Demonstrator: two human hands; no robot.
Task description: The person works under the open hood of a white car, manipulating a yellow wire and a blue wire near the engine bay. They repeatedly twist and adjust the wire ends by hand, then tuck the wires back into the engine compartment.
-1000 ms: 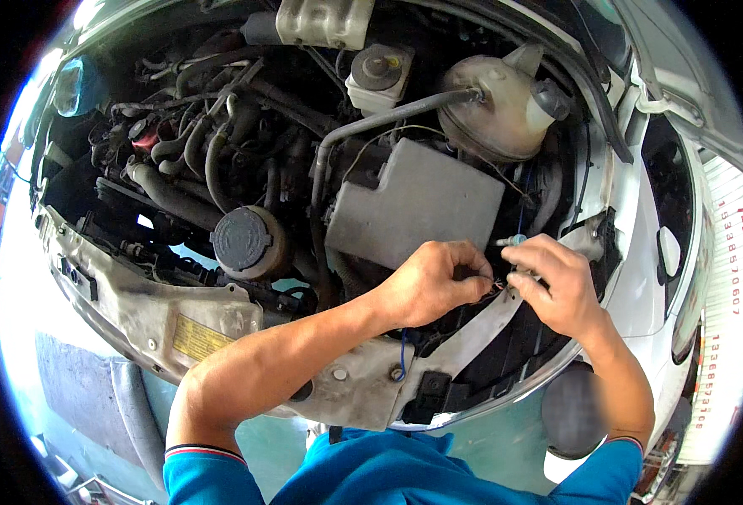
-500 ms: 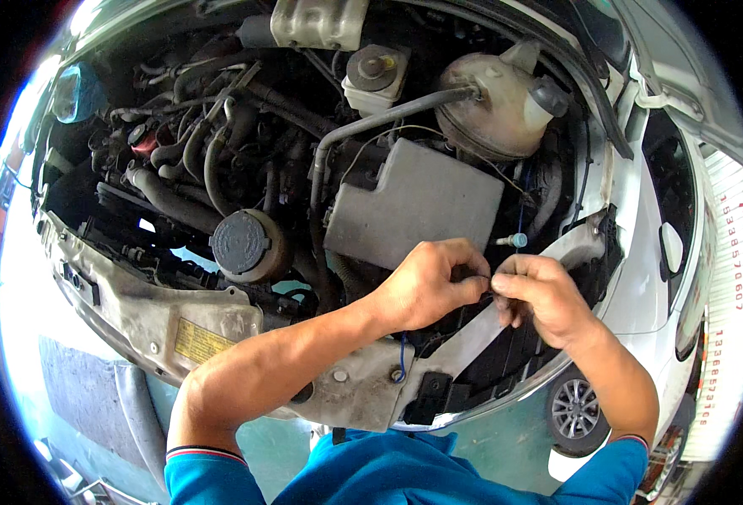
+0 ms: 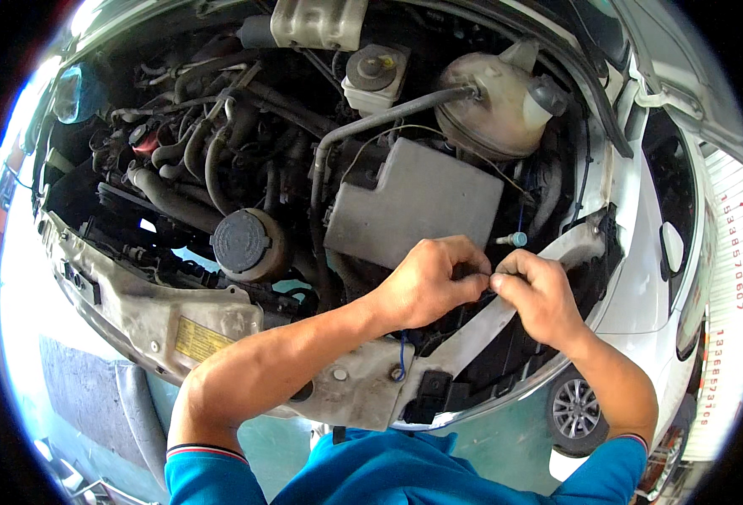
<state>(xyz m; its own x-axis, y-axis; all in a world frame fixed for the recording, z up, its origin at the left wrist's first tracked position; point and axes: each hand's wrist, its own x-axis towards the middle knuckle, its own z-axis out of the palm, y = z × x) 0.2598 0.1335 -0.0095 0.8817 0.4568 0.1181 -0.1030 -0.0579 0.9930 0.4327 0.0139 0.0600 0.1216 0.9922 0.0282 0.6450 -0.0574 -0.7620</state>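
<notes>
Small dark piece (image 3: 492, 284), mostly hidden by fingers, sits where the two hands meet, above the front corner of an open engine bay; what kind of piece it is I cannot tell. Left hand (image 3: 435, 282) pinches it with thumb and forefinger pressed together, and the right hand (image 3: 542, 295) pinches from the other side, its fingertips just beside the left ones. Below them a pale diagonal bar (image 3: 470, 338) runs down to the grimy front panel (image 3: 355, 397), where a thin blue wire (image 3: 403, 343) reaches a bolt. Just beyond the right hand, a light-blue fitting (image 3: 517, 240) hangs near the grey box cover (image 3: 439, 202). Off to the left stands a round black cap (image 3: 241, 242). Farther in, a dark pipe (image 3: 380, 122) curves to a stained translucent tank (image 3: 489, 109), with a smaller dark-capped reservoir (image 3: 373, 88) to its left. Out past the white fender (image 3: 632, 295), a spoked wheel (image 3: 575, 408) shows over green floor (image 3: 489, 450)
</notes>
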